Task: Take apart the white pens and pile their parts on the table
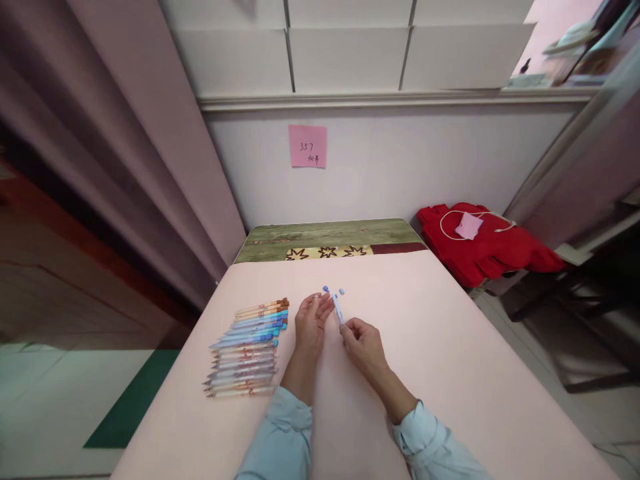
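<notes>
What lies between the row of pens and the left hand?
Nothing: the head view shows only a bare strip of pink tabletop between the row of pens and the open left hand. The right hand holds a pen.

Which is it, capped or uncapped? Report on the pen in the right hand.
Cannot tell: the pen is too small to judge; two small blue pieces lie loose just beyond it.

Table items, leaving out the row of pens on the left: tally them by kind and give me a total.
Pen, held in the right hand: 1
Small blue pieces, loose on the table: 2
Total: 3
</notes>
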Available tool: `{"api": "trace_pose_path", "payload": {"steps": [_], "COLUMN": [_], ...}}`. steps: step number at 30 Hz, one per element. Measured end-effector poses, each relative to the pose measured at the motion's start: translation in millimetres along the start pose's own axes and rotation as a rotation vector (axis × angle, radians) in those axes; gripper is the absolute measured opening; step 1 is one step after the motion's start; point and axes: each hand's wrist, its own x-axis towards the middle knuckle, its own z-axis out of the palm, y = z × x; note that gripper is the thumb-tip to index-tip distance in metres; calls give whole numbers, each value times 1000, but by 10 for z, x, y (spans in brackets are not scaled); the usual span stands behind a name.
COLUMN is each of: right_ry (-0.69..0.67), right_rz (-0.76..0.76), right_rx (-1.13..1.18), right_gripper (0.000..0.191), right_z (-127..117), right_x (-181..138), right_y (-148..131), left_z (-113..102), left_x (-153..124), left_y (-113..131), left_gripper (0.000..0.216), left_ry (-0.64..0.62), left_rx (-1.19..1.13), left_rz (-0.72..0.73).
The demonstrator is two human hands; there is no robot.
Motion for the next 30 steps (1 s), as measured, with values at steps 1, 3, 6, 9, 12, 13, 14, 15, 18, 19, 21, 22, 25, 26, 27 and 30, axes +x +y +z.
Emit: {"api": "trace_pose_path", "payload": {"steps": [1,3,6,9,12,13,14,15,18,19,21,22,25,26,27,30], "right_ry": [17,41,50,48,54,55,56,51,11,-1,-21,-27,-39,-43,-51,-87], "right_rz": [0,7,19,18,12,12,12,10,-12,-21,-40,-45,-54,-54,-53,-41], "right_rx": [10,2,-46,-94,-112,-111,-105,-96,-57,-43,-23,-14,3,10,18,49], "right_gripper": [30,33,34,34,33,33,33,33,34,34,34,34,37,38,38,36], "right_z": [1,5,14,24,26,24,20,13,-14,-23,-37,-42,-48,-49,-51,-61], "right_x": [10,30,57,68,65,63,62,62,70,75,88,94,107,109,112,120], "right_y": [-4,-16,-44,-69,-74,-72,-69,-67,-65,-66,-65,-64,-56,-53,-52,-47], "left_z": [-22,-64,-98,-88,-57,-46,-35,-23,14,28,55,67,90,93,95,96], "left_x": [2,15,62,110,122,115,102,83,6,-23,-74,-95,-135,-141,-145,-148], "left_y": [-5,-9,-10,-26,-35,-33,-28,-21,-1,5,18,26,59,72,86,124], "left_gripper": [27,23,12,18,28,31,32,30,25,30,39,42,44,44,43,39], "left_ry": [0,22,51,30,28,30,34,31,-19,-53,-121,-142,-165,-169,-174,-183], "left_rx": [119,461,1015,1311,1323,1272,1198,1106,774,664,488,428,338,326,319,310], "left_rz": [51,208,483,589,583,576,560,522,258,144,-43,-100,-188,-204,-218,-243]}}
